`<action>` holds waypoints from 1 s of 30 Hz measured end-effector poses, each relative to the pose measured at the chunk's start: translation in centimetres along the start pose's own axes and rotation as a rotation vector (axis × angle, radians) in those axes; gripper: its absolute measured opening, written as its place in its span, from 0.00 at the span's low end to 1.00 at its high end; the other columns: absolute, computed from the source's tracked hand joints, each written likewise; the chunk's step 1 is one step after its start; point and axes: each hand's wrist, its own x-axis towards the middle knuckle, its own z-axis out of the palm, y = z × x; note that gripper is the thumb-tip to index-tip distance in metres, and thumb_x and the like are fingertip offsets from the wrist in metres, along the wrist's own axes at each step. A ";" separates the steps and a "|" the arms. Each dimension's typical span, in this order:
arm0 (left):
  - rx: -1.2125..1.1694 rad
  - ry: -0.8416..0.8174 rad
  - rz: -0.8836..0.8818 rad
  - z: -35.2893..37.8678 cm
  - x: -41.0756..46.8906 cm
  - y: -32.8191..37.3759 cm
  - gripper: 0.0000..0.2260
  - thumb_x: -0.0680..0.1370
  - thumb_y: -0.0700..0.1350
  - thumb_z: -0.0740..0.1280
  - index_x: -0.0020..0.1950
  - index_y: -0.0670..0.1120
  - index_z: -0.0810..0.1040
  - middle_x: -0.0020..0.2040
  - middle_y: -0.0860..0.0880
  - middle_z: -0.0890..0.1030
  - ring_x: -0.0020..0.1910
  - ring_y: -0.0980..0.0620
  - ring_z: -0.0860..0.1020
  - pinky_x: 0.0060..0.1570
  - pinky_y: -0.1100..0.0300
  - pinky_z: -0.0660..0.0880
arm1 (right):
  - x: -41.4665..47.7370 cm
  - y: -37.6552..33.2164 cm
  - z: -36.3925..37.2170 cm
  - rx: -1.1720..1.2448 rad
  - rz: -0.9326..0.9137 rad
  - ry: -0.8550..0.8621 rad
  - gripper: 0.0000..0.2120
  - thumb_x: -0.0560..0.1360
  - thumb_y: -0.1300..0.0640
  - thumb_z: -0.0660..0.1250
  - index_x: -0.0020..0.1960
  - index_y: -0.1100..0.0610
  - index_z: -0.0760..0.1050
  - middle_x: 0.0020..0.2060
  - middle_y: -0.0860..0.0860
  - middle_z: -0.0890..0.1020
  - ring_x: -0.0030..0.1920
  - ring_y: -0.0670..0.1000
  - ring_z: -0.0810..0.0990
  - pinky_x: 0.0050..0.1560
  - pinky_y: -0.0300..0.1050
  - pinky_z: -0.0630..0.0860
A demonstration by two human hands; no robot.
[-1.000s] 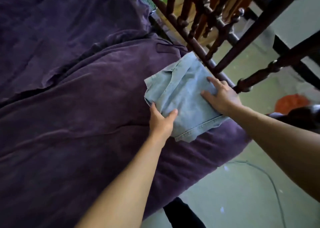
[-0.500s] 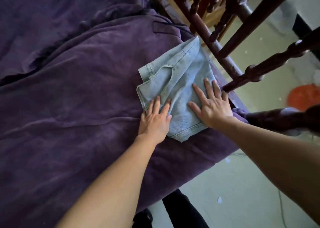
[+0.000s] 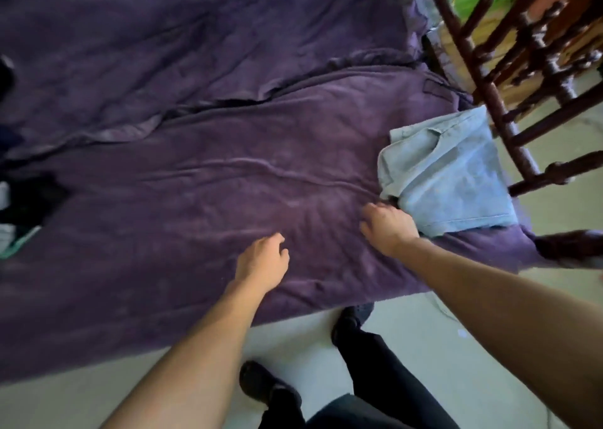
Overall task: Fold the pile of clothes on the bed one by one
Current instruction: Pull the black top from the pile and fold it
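A folded light-blue denim garment (image 3: pixel 453 177) lies at the right corner of the bed, on the purple bedspread (image 3: pixel 228 167). My right hand (image 3: pixel 390 226) hovers just left of its lower corner, fingers loosely curled, holding nothing. Further left, my left hand (image 3: pixel 262 260) is over bare bedspread with relaxed fingers, empty. At the far left edge of the view, a dark and white heap of clothes (image 3: pixel 19 206) shows only in part.
The dark turned-wood bed frame (image 3: pixel 509 128) rises along the right side, right next to the folded denim. Pale floor (image 3: pixel 424 314) runs below the bed's near edge, where my dark trousers and shoes (image 3: pixel 355 324) stand.
Both hands have come off the folded denim and moved left over the bedspread. The view has swung left, and the heap at the left edge has come into sight.
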 end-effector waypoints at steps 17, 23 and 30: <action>-0.292 0.344 -0.394 -8.1 -27.8 -38.7 0.13 0.78 0.49 0.63 0.62 0.50 0.78 0.56 0.47 0.82 0.59 0.46 0.78 0.56 0.57 0.73 | -14.3 -43.3 5.9 -0.070 -0.499 -0.048 0.20 0.77 0.51 0.61 0.69 0.47 0.69 0.53 0.51 0.83 0.55 0.58 0.80 0.51 0.49 0.76; -0.347 0.450 -0.460 -12.5 -31.2 -47.7 0.11 0.77 0.48 0.63 0.57 0.50 0.79 0.52 0.47 0.82 0.55 0.44 0.79 0.52 0.56 0.74 | -14.4 -55.2 5.8 -0.064 -0.605 -0.036 0.19 0.78 0.51 0.60 0.69 0.47 0.68 0.53 0.50 0.83 0.55 0.57 0.79 0.52 0.49 0.76; -0.347 0.471 -0.470 -17.4 -29.4 -58.5 0.13 0.78 0.50 0.63 0.61 0.50 0.77 0.54 0.49 0.82 0.56 0.47 0.78 0.53 0.57 0.74 | -10.2 -66.7 8.0 -0.050 -0.622 -0.086 0.20 0.77 0.50 0.62 0.69 0.47 0.68 0.52 0.47 0.83 0.56 0.55 0.79 0.53 0.48 0.76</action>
